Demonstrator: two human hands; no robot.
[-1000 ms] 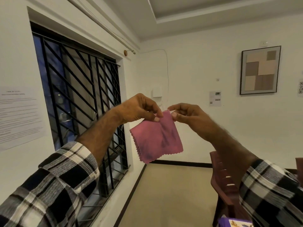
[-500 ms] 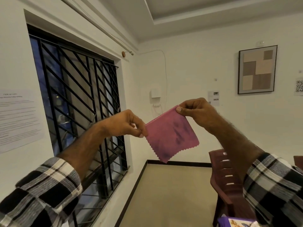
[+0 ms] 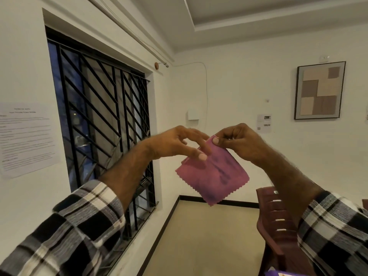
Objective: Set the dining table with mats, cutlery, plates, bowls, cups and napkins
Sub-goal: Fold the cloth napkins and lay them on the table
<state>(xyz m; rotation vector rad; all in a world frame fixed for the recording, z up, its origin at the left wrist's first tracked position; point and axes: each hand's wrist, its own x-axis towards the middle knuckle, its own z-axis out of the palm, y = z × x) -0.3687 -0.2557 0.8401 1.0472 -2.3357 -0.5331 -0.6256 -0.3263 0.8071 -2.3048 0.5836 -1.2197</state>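
A pink napkin (image 3: 214, 178) with zigzag edges hangs in the air in front of me, tilted like a diamond. My right hand (image 3: 237, 142) pinches its top corner between thumb and fingers. My left hand (image 3: 179, 142) reaches in from the left with its fingers stretched out. Its thumb and fingertips touch the napkin's upper left edge just below the right hand. The napkin's left corner hangs free. No table, mats or dishes are in view.
A dark red plastic chair (image 3: 278, 226) stands at the lower right, with a purple item (image 3: 278, 273) at the bottom edge. A barred window (image 3: 103, 126) fills the left wall. A framed picture (image 3: 320, 90) hangs on the far wall above a tan floor (image 3: 209, 236).
My left hand let go of the napkin's left corner and moved right, up to the right hand. The napkin, held stretched between both hands before, now hangs from my right hand.
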